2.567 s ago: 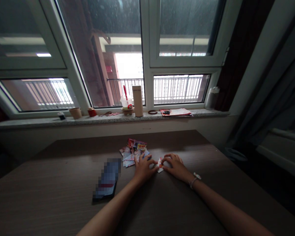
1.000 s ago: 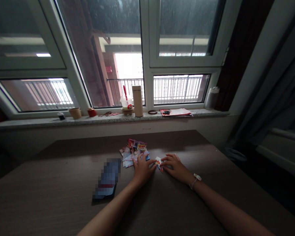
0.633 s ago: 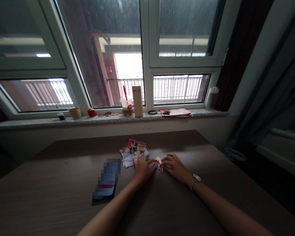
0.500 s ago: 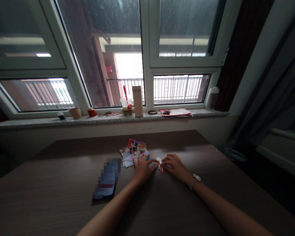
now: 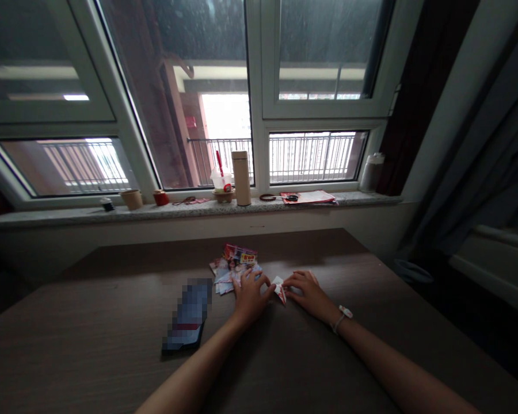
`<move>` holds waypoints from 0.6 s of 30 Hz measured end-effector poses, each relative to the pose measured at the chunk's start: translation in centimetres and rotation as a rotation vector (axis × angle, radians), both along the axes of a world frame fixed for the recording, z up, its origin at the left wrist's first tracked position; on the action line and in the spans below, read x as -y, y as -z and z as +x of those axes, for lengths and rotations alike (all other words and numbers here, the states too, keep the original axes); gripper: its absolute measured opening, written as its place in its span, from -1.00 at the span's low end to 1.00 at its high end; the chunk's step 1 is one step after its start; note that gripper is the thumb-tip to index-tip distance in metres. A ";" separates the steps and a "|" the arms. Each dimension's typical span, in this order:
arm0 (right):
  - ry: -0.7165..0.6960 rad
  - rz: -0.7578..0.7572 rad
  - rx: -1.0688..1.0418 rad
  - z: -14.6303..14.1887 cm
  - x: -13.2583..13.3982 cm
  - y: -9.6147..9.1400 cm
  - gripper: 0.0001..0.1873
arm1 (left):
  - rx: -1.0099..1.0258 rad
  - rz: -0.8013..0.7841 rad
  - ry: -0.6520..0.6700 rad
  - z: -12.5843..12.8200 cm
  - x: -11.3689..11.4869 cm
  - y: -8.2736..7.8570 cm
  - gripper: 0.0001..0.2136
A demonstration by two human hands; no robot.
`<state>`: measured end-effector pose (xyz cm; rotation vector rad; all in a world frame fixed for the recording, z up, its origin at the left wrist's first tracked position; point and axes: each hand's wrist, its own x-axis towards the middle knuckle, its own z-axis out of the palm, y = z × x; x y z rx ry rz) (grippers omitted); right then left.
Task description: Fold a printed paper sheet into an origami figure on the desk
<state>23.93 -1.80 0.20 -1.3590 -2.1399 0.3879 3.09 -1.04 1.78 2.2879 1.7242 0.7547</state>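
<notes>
A small folded piece of paper [image 5: 280, 289], white with red print, sits on the brown table between my two hands. My left hand [image 5: 251, 296] has its thumb and index finger closed at the paper's left edge, its other fingers resting by the printed paper pieces. From the right side, my right hand [image 5: 304, 289] pinches the same paper between thumb and fingertips. Just beyond my left hand lies a loose pile of colourful printed paper pieces [image 5: 235, 261]. A white band with a charm circles my right wrist.
A phone [image 5: 189, 313] with a blurred screen lies left of my left forearm. On the windowsill stand a beige thermos [image 5: 240, 178], a plastic cup [image 5: 221, 181] with a red straw, a paper cup [image 5: 132, 199], scissors [image 5: 290, 198] on red-and-white papers, and a clear bottle [image 5: 372, 172].
The folded paper now shows more of its white side, where colourful print was before. My left thumb and index finger have shifted slightly; my right hand is almost unmoved.
</notes>
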 end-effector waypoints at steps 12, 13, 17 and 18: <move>-0.020 0.035 0.077 -0.1 0.2 0.0 -0.72 | -0.071 -0.075 -0.017 0.0 0.1 -0.2 -0.77; -0.022 0.034 0.089 -0.1 0.2 0.0 -0.71 | -0.071 -0.072 -0.017 0.0 0.0 -0.1 -0.77; -0.022 0.012 0.129 -0.1 0.4 -0.2 -0.62 | -0.063 -0.061 -0.013 0.0 0.1 -0.1 -0.77; -0.017 0.006 0.137 -0.1 0.4 -0.3 -0.60 | -0.061 -0.060 -0.013 0.1 0.1 -0.2 -0.77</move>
